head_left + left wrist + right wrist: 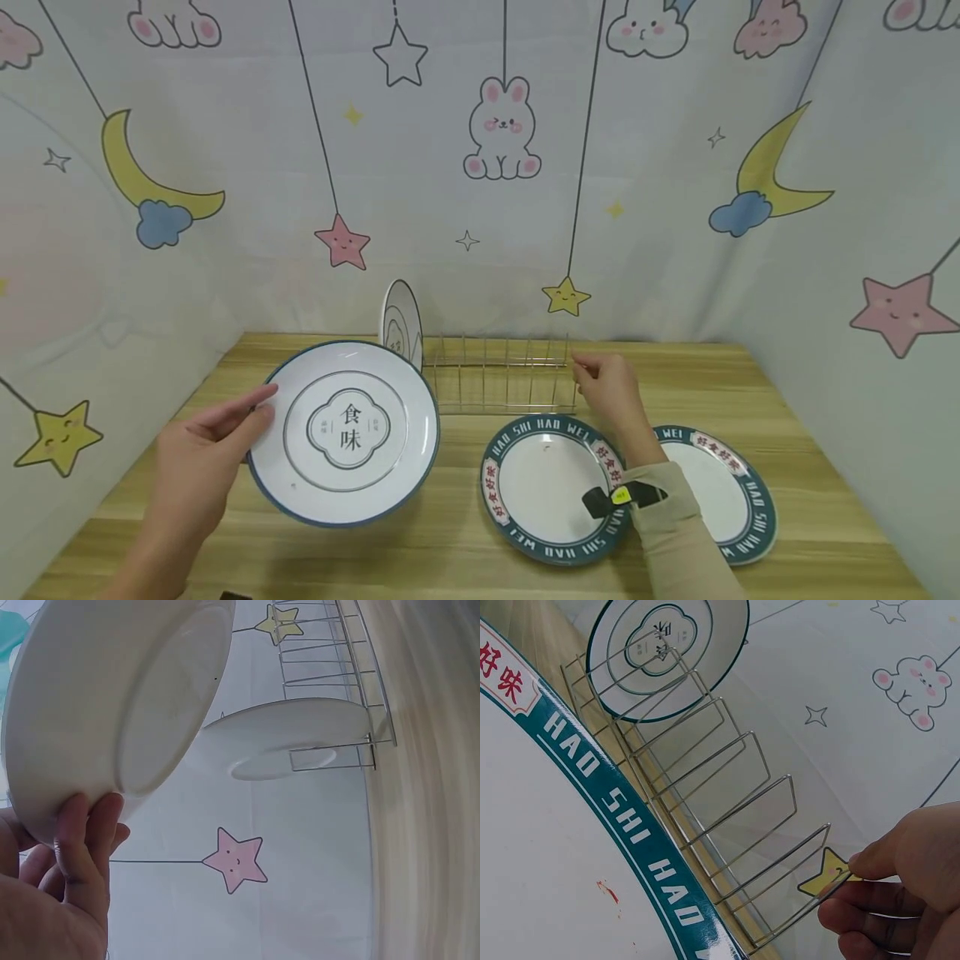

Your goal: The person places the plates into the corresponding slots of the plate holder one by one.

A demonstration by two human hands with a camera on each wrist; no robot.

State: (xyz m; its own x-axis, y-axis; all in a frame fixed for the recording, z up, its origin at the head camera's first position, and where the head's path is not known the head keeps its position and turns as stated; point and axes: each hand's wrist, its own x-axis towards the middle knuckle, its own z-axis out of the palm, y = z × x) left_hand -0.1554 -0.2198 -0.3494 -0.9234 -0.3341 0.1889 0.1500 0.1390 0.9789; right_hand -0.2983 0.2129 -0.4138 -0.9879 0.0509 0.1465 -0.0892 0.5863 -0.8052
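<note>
Booth (675, 275) with cartoon-print cloth walls (420, 183)

You face a pale printed curtain (435, 171) bearing a winking rabbit (502, 137). Up and left of the rabbit you have an outlined star (401, 57); down and left, a pink star (342, 242); down and right, a small yellow star (566, 297); farther right, a yellow moon (759, 173). Well below the rabbit, your wood-grained table (686, 375) spreads.

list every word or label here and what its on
"食味": plate in left hand; side characters too small
"HAO SHI HAO WEI": middle plate
"好食好味": middle plate
"WEI": right plate
"HAO": right plate
"好食好味": right plate
Racked plate, yellow wrist tag: not clearly readable
</note>
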